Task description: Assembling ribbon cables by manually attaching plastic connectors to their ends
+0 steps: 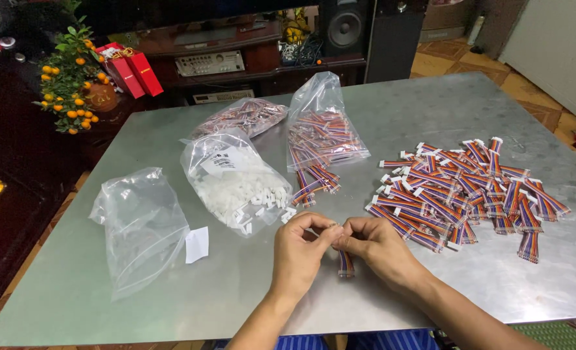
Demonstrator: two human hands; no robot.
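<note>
Two bare hands meet over the near edge of a grey metal surface (431, 110), fingertips pinched together on one short striped ribbon cable (346, 264). The left hand (299, 246) closes thumb and forefinger on the cable's upper end, where a small white piece seems to sit, though it is too small to tell; the right hand (375, 245) pinches the same end from the other side. The cable hangs from the grip with its long axis nearly upright, free end pointing down toward the person, just above the surface.

Supplies lie within easy reach, apparently sorted by kind. A loose pile of cables (463, 191) spreads just right of the hands. An open clear bag of white plastic connectors (236, 185) spills a few pieces close to the left hand. Behind it stand a bag of striped cables (320, 133), mouth toward the person, and a second filled bag (239, 116). An empty clear bag (142, 223) and a white paper slip (197, 244) lie at far left.
</note>
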